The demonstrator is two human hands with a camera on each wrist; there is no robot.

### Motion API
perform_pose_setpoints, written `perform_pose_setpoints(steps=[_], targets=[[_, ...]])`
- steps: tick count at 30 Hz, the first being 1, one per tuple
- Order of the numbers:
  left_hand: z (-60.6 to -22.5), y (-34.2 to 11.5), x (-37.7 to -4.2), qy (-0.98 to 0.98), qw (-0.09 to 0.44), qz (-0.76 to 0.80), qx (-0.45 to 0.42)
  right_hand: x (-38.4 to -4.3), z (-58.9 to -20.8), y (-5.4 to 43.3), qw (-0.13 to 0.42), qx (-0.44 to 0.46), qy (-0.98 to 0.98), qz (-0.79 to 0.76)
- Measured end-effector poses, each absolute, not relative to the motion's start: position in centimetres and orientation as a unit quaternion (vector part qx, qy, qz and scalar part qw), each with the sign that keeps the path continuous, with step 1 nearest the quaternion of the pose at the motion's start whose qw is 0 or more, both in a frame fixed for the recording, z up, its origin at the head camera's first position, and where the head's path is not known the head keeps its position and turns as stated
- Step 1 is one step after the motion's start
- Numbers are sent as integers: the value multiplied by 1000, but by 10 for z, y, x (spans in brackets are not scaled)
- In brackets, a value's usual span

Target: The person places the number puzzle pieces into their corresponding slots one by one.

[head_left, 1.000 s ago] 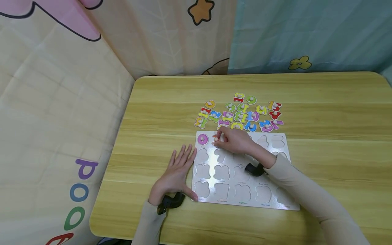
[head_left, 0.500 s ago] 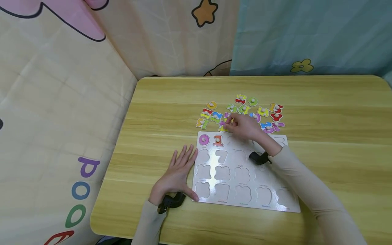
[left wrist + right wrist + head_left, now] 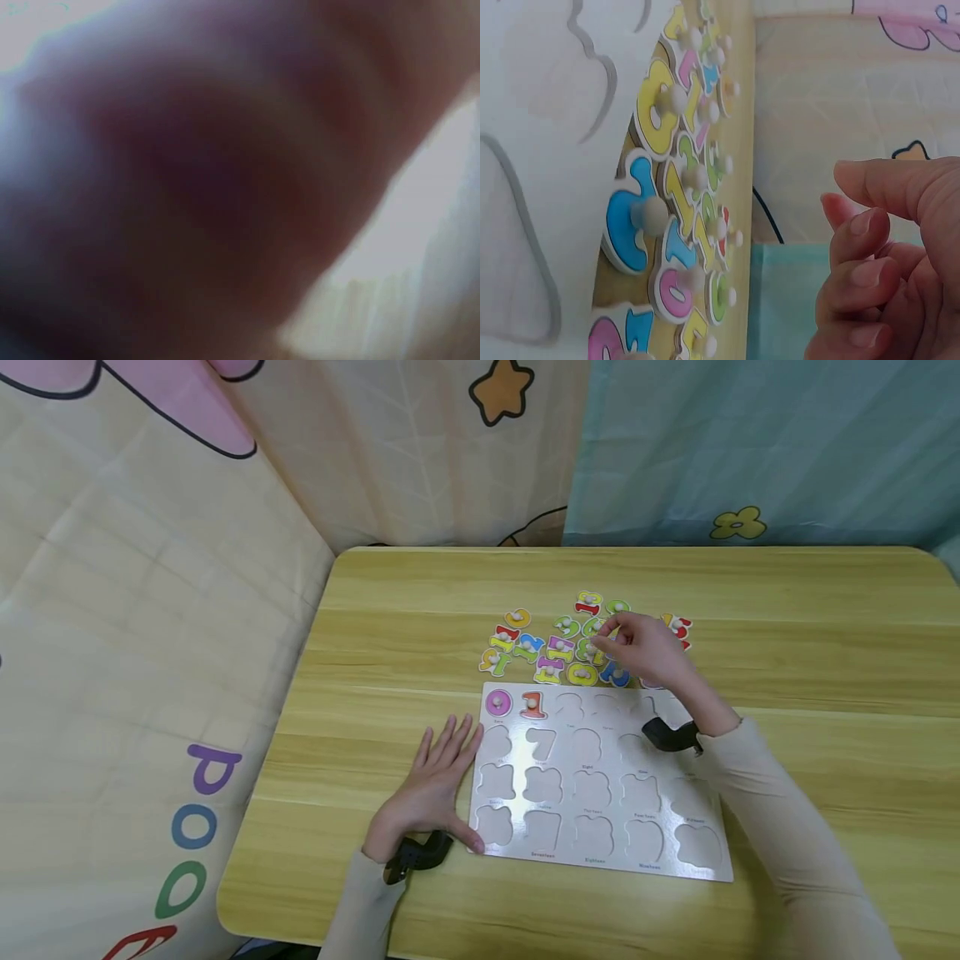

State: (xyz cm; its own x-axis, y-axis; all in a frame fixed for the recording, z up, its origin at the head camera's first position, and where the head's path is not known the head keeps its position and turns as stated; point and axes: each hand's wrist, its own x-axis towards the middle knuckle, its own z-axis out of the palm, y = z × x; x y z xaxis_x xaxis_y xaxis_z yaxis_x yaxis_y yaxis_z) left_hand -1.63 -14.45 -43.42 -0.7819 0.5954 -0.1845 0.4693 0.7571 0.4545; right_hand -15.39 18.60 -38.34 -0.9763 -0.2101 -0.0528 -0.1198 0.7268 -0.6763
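A white number puzzle board (image 3: pixel 517 817) with shaped recesses lies on the table. A pink 0 (image 3: pixel 498 702) and a red 1 (image 3: pixel 534 705) sit in its top row. My left hand (image 3: pixel 431 789) lies spread at the board's left edge, thumb by the lower corner; it fills the left wrist view as a blur. Over the loose pieces behind the board is my right hand (image 3: pixel 648 650), fingers loosely bent. The right wrist view shows a gap between its thumb (image 3: pixel 885 184) and fingers, nothing held. Knobbed pieces, among them a blue one (image 3: pixel 622 232) and a yellow one (image 3: pixel 652 127), lie below it.
Several colourful number pieces, such as a purple 11 (image 3: pixel 549 671) and an orange one (image 3: pixel 517 617), are spread behind the board on the wooden table (image 3: pixel 360 693). Printed curtains (image 3: pixel 675 452) hang behind the table's far edge, and a pale cloth (image 3: pixel 150 568) at the left.
My right hand has let go of the red 1, left in its recess, and moved right and away over the loose pieces. My left hand has stayed in place.
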Motion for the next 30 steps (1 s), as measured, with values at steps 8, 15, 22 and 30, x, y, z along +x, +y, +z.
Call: perform_pose_setpoints(steps=[8, 15, 22, 30], targets=[[-435, -145, -16, 924, 160, 189, 291, -150, -371, 226, 26, -56, 926, -373], [-435, -144, -16, 922, 162, 194, 292, -152, -375, 264, 22, 1, 930, -366], [-435, -144, -16, 924, 164, 195, 286, -153, -381, 286, 24, 17, 928, -372], [-435, -144, -16, 923, 166, 197, 285, -148, -385, 284, 44, 20, 932, -358]])
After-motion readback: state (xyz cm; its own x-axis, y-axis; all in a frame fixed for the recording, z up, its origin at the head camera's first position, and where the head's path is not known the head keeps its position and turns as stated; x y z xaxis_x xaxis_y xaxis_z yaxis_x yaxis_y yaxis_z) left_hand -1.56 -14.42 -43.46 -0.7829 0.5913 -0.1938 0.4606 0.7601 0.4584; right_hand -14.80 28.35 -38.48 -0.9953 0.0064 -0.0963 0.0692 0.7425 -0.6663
